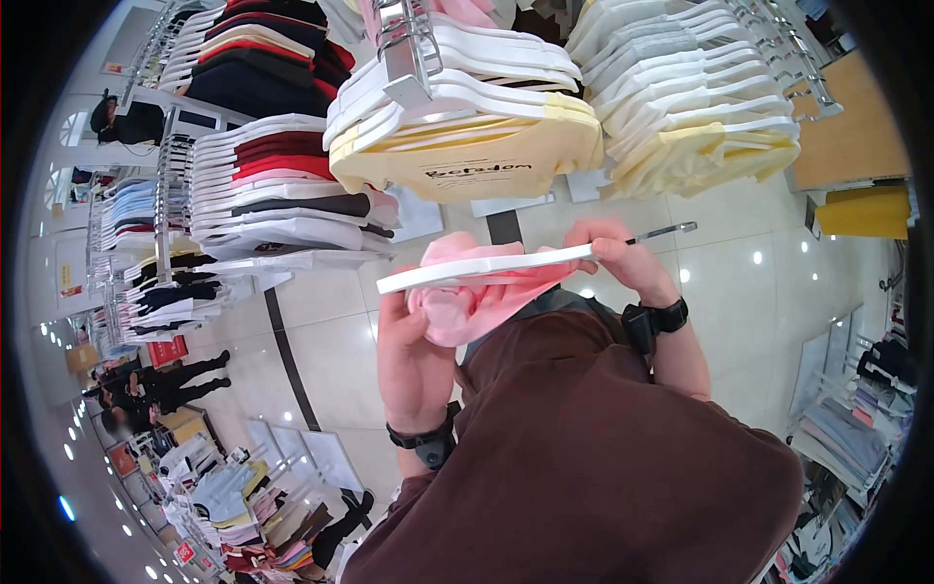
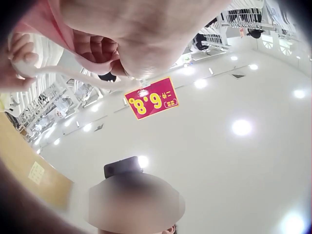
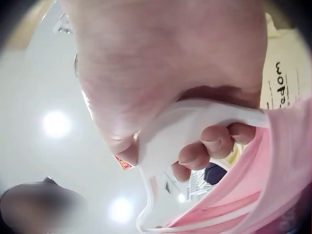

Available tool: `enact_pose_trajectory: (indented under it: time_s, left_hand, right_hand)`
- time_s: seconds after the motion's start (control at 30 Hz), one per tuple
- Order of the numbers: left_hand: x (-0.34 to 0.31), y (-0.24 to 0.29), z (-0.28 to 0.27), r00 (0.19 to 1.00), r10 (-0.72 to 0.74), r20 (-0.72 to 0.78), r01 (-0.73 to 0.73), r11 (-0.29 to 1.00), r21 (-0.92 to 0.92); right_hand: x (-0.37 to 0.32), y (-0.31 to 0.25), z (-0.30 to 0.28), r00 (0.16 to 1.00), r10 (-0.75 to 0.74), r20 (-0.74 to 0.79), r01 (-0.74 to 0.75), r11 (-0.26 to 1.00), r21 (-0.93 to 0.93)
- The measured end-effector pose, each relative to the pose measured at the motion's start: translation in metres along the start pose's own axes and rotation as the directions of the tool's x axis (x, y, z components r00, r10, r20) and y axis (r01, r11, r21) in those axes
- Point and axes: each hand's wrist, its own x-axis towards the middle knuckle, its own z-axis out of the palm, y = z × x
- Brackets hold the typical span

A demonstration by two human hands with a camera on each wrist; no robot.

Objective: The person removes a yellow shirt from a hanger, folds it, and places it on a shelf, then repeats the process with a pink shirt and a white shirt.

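Note:
A white clothes hanger (image 1: 486, 265) spans the space between both hands, in front of the brown shirt. Pink clothing (image 1: 449, 316) hangs from it, bunched toward its left end. My right hand (image 1: 628, 261) grips the hanger, and the right wrist view shows fingers (image 3: 214, 141) curled around the white plastic. At the other end my left hand (image 1: 413, 365) holds the bunched pink fabric, thumb in front; in the left wrist view its fingers (image 2: 95, 46) curl beside the cloth. Beyond the right hand a slim dark rod with a grey tip (image 1: 666, 233) sticks out.
Just ahead hangs a rack of yellow shirts (image 1: 467, 161) on white hangers, with pale shirts (image 1: 696, 107) to its right. Dark and red clothes (image 1: 282, 165) fill racks at left. Tiled floor (image 1: 321, 336) lies below. A person in black (image 1: 146, 389) is at far left.

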Motion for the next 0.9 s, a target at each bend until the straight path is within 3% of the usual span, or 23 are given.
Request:
enact_pose_trajectory:
  time_s: [0.07, 0.23, 0.3, 0.43, 0.5, 0.53, 0.57, 0.63, 0.7, 0.77, 0.83, 0.9]
  left_hand:
    - [0.005, 0.003, -0.007, 1.000, 0.008, -0.018, -0.008, 1.000, 0.020]
    - [0.017, 0.000, -0.029, 0.998, 0.039, -0.050, -0.033, 0.993, 0.113]
    - [0.024, -0.002, -0.033, 0.979, 0.160, -0.128, -0.113, 0.943, 0.313]
    - [0.041, -0.011, -0.041, 0.950, 0.250, -0.188, -0.125, 0.853, 0.506]
    - [0.049, -0.022, -0.056, 0.917, 0.390, -0.076, -0.103, 0.419, 0.902]
    - [0.054, -0.029, -0.062, 0.896, 0.443, -0.014, -0.129, 0.293, 0.947]
    - [0.057, -0.032, -0.066, 0.896, 0.444, -0.014, -0.130, 0.292, 0.948]
    - [0.060, -0.037, -0.072, 0.913, 0.403, 0.065, -0.105, 0.077, 0.992]
    - [0.059, -0.045, -0.072, 0.934, 0.356, 0.006, -0.045, 0.100, 0.994]
    - [0.059, -0.060, -0.071, 0.935, 0.333, 0.125, -0.116, -0.048, 0.992]
    - [0.059, -0.068, -0.057, 0.929, 0.317, 0.190, -0.174, -0.077, 0.982]
    - [0.055, -0.072, -0.042, 0.979, 0.159, 0.124, -0.118, -0.048, 0.992]
  right_hand:
    - [-0.004, 0.003, -0.006, 0.997, 0.078, 0.016, -0.074, 0.979, -0.188]
    - [-0.012, -0.017, -0.009, 0.988, 0.157, -0.011, -0.151, 0.922, -0.356]
    - [-0.014, -0.022, -0.007, 0.986, 0.164, -0.021, -0.159, 0.904, -0.398]
    - [-0.014, -0.024, -0.004, 0.980, 0.183, -0.083, -0.198, 0.813, -0.547]
    - [-0.012, -0.023, -0.003, 0.979, 0.167, -0.120, -0.205, 0.774, -0.599]
    - [-0.011, -0.022, -0.003, 0.967, 0.203, -0.155, -0.255, 0.733, -0.631]
    - [-0.009, -0.021, -0.003, 0.953, 0.236, -0.192, -0.303, 0.689, -0.658]
    - [-0.009, -0.020, 0.002, 0.956, 0.216, -0.201, -0.294, 0.688, -0.663]
    - [-0.010, -0.021, 0.009, 0.958, 0.195, -0.209, -0.286, 0.686, -0.669]
    - [-0.010, -0.025, 0.017, 0.970, 0.171, -0.175, -0.243, 0.585, -0.774]
    - [-0.005, -0.016, 0.018, 0.980, 0.130, -0.150, -0.198, 0.596, -0.778]
    - [-0.003, -0.009, 0.021, 0.987, 0.091, -0.132, -0.161, 0.605, -0.780]
